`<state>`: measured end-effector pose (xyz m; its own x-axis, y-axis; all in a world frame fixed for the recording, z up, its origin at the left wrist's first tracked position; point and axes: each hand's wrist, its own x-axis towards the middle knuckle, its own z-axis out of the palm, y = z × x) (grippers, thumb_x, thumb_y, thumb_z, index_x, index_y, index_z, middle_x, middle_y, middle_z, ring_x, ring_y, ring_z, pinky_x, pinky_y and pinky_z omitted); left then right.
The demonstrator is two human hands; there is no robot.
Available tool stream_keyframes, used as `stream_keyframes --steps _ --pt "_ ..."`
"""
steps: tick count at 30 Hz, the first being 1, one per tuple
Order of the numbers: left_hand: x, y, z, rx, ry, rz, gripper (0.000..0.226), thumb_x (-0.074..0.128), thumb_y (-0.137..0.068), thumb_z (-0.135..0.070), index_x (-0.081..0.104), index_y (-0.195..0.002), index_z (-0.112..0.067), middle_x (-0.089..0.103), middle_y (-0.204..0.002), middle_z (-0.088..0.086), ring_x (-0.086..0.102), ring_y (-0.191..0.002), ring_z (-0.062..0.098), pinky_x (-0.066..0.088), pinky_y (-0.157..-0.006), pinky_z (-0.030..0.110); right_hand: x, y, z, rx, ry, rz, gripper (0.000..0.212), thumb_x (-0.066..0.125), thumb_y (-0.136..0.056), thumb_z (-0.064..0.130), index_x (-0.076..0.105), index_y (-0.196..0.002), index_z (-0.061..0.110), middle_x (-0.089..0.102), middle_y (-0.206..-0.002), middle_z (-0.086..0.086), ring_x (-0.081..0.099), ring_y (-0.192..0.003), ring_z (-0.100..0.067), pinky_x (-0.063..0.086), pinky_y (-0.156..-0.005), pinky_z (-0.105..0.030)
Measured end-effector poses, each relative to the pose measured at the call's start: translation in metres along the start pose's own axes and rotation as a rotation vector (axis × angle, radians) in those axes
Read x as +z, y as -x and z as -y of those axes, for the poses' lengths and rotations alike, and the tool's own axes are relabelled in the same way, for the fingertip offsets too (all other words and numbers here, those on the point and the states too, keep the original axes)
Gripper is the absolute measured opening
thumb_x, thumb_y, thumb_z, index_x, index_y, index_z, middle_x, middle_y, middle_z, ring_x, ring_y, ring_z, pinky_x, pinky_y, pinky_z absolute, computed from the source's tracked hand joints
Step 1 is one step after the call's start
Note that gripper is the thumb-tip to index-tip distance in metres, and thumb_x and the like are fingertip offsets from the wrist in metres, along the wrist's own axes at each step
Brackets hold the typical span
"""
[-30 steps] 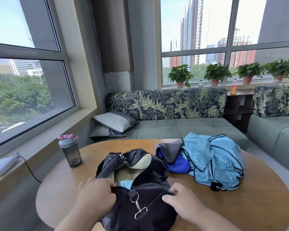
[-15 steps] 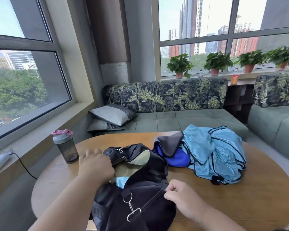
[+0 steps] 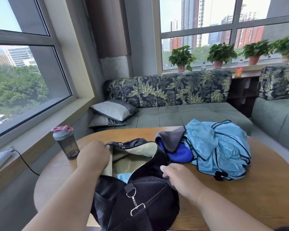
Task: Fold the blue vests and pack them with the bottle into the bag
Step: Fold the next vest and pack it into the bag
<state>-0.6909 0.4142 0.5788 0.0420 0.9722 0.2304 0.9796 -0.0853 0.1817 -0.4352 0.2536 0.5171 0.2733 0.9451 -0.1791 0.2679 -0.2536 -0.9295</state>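
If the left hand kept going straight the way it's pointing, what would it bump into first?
The left hand grips the far rim of the black bag and points away across the table. Past that rim it would probably meet bare tabletop first; depth is hard to judge.

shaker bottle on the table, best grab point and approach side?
Probably the smoky body of the bottle, below the grey lid. It stands upright, and the pink flip cap looks bumpy and poor to hold. Come from its right, table side: the left hand at the bag rim is nearest, and the window ledge crowds the other side.
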Motion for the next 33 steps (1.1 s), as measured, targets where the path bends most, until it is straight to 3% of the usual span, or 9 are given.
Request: stream_keyframes --steps 4,7,11,14,16,20,24,27,33 --pt "0.000 0.005 0.002 -0.047 0.111 -0.059 0.035 0.048 -0.100 -0.036 0.058 -0.074 -0.016 0.064 -0.077 0.003 0.060 -0.081 0.032 0.049 -0.072 0.035 0.002 -0.015 0.021 -0.022 0.009 -0.106 0.059 0.054 -0.093 0.072 0.068 -0.085 0.015 0.058 -0.066 0.011 0.054 -0.070 -0.014 0.042 -0.071 -0.031" --pt "-0.001 0.010 0.002 -0.071 0.185 -0.057 0.038 0.047 -0.097 -0.036 0.055 -0.067 -0.015 0.062 -0.070 0.003 0.061 -0.077 0.033 0.052 -0.071 0.037 0.006 -0.027 0.038 -0.051 0.080 -0.209 0.062 0.055 -0.083 0.081 0.054 -0.082 0.019 0.057 -0.073 0.006 0.056 -0.072 -0.016 0.045 -0.071 -0.036" --pt "-0.006 0.016 -0.003 -0.086 0.252 -0.092 0.039 0.046 -0.100 -0.035 0.056 -0.068 -0.015 0.063 -0.073 0.003 0.060 -0.080 0.034 0.048 -0.070 0.037 0.009 -0.040 0.058 -0.031 0.224 -0.199 0.042 0.062 -0.083 0.063 0.053 -0.103 0.028 0.064 -0.090 0.012 0.063 -0.087 -0.014 0.048 -0.075 -0.036" --pt "-0.008 0.017 -0.006 -0.111 0.278 -0.119 0.039 0.046 -0.102 -0.035 0.056 -0.070 -0.016 0.059 -0.071 0.001 0.058 -0.078 0.034 0.043 -0.068 0.036 0.008 -0.052 0.063 -0.033 0.504 -0.095 0.014 0.056 -0.091 0.033 0.057 -0.090 0.019 0.063 -0.085 0.003 0.060 -0.082 -0.023 0.042 -0.065 -0.035" --pt "-0.009 0.015 -0.007 -0.123 0.302 -0.134 0.038 0.046 -0.102 -0.034 0.056 -0.070 -0.017 0.059 -0.071 0.001 0.058 -0.076 0.034 0.042 -0.067 0.037 0.006 -0.057 0.064 -0.045 0.600 -0.114 0.013 0.052 -0.094 0.022 0.058 -0.087 0.013 0.063 -0.087 -0.004 0.060 -0.083 -0.028 0.038 -0.061 -0.035" --pt "-0.026 0.003 -0.014 -0.097 0.337 -0.143 0.035 0.046 -0.103 -0.037 0.058 -0.075 -0.020 0.063 -0.074 0.000 0.059 -0.078 0.030 0.042 -0.068 0.036 -0.002 -0.051 0.074 -0.104 0.142 -0.333 0.010 0.053 -0.091 0.019 0.060 -0.084 0.017 0.067 -0.087 0.002 0.059 -0.078 -0.020 0.040 -0.063 -0.035" --pt "-0.043 -0.011 -0.024 -0.056 0.396 -0.277 0.036 0.049 -0.102 -0.041 0.061 -0.076 -0.020 0.064 -0.076 -0.001 0.059 -0.079 0.028 0.046 -0.070 0.038 -0.004 -0.037 0.080 -0.197 -0.040 -0.453 0.012 0.055 -0.092 0.024 0.060 -0.082 0.019 0.061 -0.077 0.005 0.054 -0.074 -0.018 0.039 -0.062 -0.033" --pt "-0.042 -0.021 -0.024 -0.074 0.391 -0.264 0.035 0.046 -0.103 -0.042 0.062 -0.080 -0.021 0.064 -0.079 0.000 0.059 -0.081 0.029 0.044 -0.070 0.037 -0.001 -0.033 0.077 -0.200 -0.093 -0.408 0.010 0.057 -0.095 0.025 0.065 -0.091 0.019 0.067 -0.083 0.004 0.060 -0.080 -0.017 0.043 -0.064 -0.030" --pt "-0.026 -0.036 -0.013 -0.029 0.199 -0.037 0.029 0.049 -0.104 -0.038 0.070 -0.100 -0.019 0.073 -0.103 0.005 0.066 -0.101 0.034 0.051 -0.083 0.038 0.014 -0.050 0.050 -0.089 0.025 -0.281 0.010 0.056 -0.094 0.032 0.064 -0.093 0.026 0.068 -0.079 0.002 0.062 -0.074 -0.021 0.047 -0.066 -0.037"
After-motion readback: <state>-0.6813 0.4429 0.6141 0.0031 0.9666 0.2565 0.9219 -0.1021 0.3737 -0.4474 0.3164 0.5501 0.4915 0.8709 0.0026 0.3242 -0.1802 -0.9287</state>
